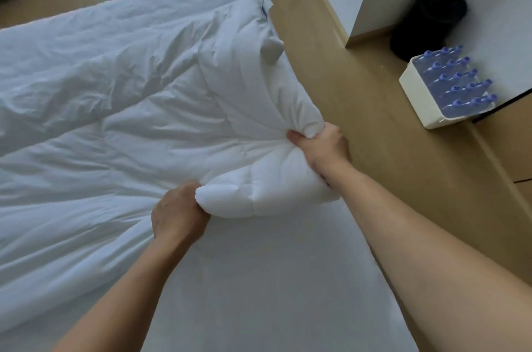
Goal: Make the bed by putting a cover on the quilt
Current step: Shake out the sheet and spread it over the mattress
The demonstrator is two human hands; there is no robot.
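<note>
Head view: white quilt (138,121) is spread, crumpled, over the bed (273,279). Its bunched corner, at the bed's right edge, is gripped by left hand (178,213) and right hand (322,147), fingers curled into the padding.

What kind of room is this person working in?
Most likely a bedroom, perhaps a hotel room. A bed with a white sheet fills the view, a white quilt lies on it, gripped by the left hand and right hand, and a box of blue-capped bottles stands on the wooden floor.
</note>
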